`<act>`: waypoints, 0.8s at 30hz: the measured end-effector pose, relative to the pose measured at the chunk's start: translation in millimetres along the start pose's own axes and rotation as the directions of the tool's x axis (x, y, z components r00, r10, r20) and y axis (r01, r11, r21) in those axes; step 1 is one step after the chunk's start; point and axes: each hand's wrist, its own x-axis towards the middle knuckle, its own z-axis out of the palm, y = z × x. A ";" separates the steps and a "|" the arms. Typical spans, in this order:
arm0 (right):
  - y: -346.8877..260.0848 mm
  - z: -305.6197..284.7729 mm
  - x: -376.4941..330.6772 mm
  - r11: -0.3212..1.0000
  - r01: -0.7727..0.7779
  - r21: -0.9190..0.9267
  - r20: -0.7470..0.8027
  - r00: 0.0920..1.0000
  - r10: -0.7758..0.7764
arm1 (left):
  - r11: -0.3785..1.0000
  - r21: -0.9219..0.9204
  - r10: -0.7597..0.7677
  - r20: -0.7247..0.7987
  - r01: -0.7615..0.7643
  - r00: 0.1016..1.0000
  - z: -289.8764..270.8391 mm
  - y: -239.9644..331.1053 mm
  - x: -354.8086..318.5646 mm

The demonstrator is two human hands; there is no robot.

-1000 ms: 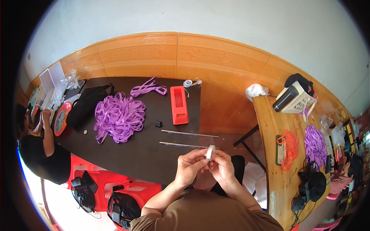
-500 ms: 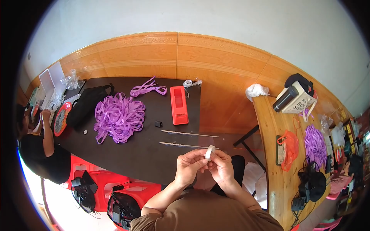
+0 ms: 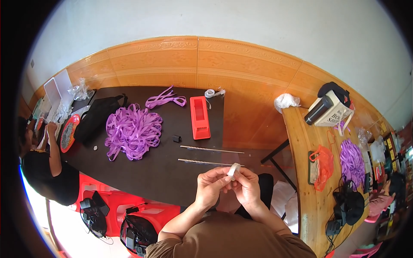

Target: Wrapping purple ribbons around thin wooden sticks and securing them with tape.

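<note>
A small whitish roll of tape [image 3: 233, 170] is pinched upright between my two hands, over the right front edge of the dark table [image 3: 150, 176]. My left hand [image 3: 211, 185] grips its left side with thumb and fingers; my right hand [image 3: 248, 188] closes on the other side. Just beyond my hands lie two thin rods [image 3: 211, 149], roughly parallel, with their right ends past the table edge. Farther back stands a red tape dispenser [image 3: 200, 116]. Left of it is a small black piece [image 3: 177, 138]. A narrow white strip roll [image 3: 210, 93] lies at the back corner.
A heap of purple ribbon [image 3: 134, 131] and a smaller ribbon bundle [image 3: 165, 101] lie left on the table, near a black bag [image 3: 99, 118]. Another person [image 3: 47, 172] works at the far left. Red stools [image 3: 146, 210] stand below. A wooden table [image 3: 303, 172] stands right.
The tape roll has tilted slightly in my fingers. My hands stay in nearly the same place, and the things on the table have not moved.
</note>
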 end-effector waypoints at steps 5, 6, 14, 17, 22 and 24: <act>-3.8 3.3 3.3 0.999 -0.029 -0.046 0.021 0.999 0.030 | 0.999 -0.048 -0.020 -0.016 0.019 1.000 -0.3 3.9 0.3; -9.2 8.6 2.9 0.991 0.014 -0.133 0.027 1.000 -0.010 | 0.995 -0.087 -0.040 -0.016 0.038 0.999 -1.5 5.0 0.4; -5.5 -6.4 11.7 0.783 0.281 -0.555 0.137 0.959 -0.247 | 0.997 -0.007 -0.077 -0.019 0.077 0.997 -4.5 2.7 3.8; -3.6 -6.3 11.0 0.846 0.230 -0.481 0.087 0.973 -0.215 | 0.998 0.007 -0.059 0.011 0.059 0.998 -2.5 1.5 1.8; -2.5 -6.7 10.2 0.876 0.180 -0.447 0.055 0.983 -0.175 | 0.999 -0.015 -0.039 0.047 0.039 0.998 -3.0 -0.4 2.3; -2.8 -5.3 10.2 0.877 0.170 -0.450 0.054 0.985 -0.163 | 0.999 -0.040 -0.032 0.047 0.034 0.998 -3.5 -0.7 2.6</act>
